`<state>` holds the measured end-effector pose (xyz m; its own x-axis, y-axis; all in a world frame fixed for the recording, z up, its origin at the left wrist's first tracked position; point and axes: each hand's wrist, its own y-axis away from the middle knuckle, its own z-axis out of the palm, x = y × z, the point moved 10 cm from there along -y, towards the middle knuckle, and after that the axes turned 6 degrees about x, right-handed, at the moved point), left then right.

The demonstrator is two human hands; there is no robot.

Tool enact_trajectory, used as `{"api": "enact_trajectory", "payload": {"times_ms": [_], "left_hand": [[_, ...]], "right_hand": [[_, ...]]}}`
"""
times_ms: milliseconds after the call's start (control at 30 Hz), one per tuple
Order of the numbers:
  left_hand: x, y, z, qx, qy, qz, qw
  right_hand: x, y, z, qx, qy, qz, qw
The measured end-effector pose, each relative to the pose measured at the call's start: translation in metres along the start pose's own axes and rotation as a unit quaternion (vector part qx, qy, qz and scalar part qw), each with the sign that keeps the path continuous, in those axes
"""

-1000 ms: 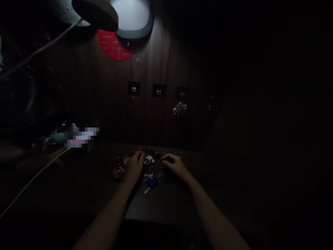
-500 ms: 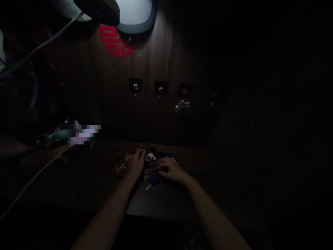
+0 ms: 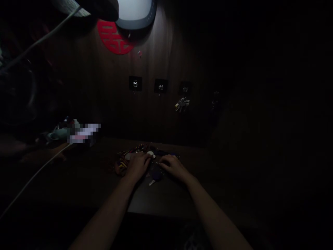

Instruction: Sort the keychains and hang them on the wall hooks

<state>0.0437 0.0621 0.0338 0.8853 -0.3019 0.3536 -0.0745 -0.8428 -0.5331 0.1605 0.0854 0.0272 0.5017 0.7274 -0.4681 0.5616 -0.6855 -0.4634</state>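
A bunch of keys [image 3: 156, 175] with a dark blue-headed key lies between my hands on the dark wooden shelf. My right hand [image 3: 174, 167] is closed, its thumb and fingertips pinching the keys' upper end. Opposite it, my left hand [image 3: 138, 165] has its fingers curled together at the inner side of the keys; whatever they hold is hidden in the dark. A white round tag [image 3: 150, 153] shows just beyond my left fingertips. Beside and behind my left hand is a tangled pile of cords and trinkets [image 3: 120, 167], with a dark blue strap [image 3: 166, 152] behind my right hand.
On the back wall are several hooks [image 3: 135, 84], one carrying another key bunch [image 3: 182, 104]. A red round paper-cut [image 3: 114, 41] and a lit white panel [image 3: 135, 14] are above. At left stand a pale green object [image 3: 57, 134] and a white cable [image 3: 39, 174].
The blue-headed key has shifted slightly right and away from me. My left hand has moved right, over part of the white tag, and my right hand has drawn a little to the right.
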Motion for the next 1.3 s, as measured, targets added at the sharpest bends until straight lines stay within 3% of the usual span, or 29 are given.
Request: {"api": "enact_trajectory", "payload": {"times_ms": [300,567,767,933,1133,1300], "left_hand": [[0.007,0.005,0.011,-0.031,-0.036,0.048,0.998],[0.006,0.002,0.007,-0.011,0.044,0.036,0.998],[-0.006,-0.003,-0.004,0.055,0.241,-0.073,0.966],[-0.015,-0.002,-0.017,0.113,0.304,-0.131,0.937],[-0.008,-0.002,-0.017,0.105,0.316,-0.113,0.936],[0.004,-0.003,-0.014,0.090,0.321,-0.063,0.941]], "right_hand": [[0.006,0.000,-0.011,0.053,-0.110,0.081,0.989],[0.002,-0.003,-0.020,0.097,-0.172,0.103,0.975],[0.001,-0.003,-0.032,0.132,-0.168,0.090,0.973],[-0.003,-0.003,-0.029,0.119,-0.168,0.073,0.976],[-0.008,-0.004,-0.036,0.165,-0.153,0.042,0.973],[-0.017,-0.008,-0.030,0.157,-0.146,0.010,0.977]]}}
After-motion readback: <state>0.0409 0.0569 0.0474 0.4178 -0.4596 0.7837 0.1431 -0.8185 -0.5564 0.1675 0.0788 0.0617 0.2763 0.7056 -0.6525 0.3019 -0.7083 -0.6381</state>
